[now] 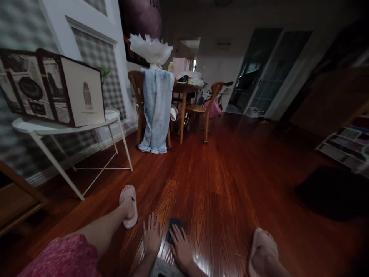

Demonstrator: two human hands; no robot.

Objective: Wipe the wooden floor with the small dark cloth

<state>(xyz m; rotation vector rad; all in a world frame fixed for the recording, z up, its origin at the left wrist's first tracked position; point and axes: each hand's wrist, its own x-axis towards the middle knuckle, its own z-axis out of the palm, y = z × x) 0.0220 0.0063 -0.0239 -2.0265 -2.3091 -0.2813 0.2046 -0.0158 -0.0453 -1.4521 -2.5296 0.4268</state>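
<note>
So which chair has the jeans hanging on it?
The left chair, closest to the white side table. Pale blue jeans hang over its back; the other chair has a bare back.

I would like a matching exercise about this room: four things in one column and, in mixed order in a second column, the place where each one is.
Things
1. left hand
2. right hand
3. jeans
4. framed pictures

Places
A. standing on the white side table
B. fingertips resting on a small dark object on the floor
C. hanging over the back of a wooden chair
D. lying flat on the wooden floor, fingers spread

Pairs: 1-D, 2-B, 3-C, 4-A
</note>
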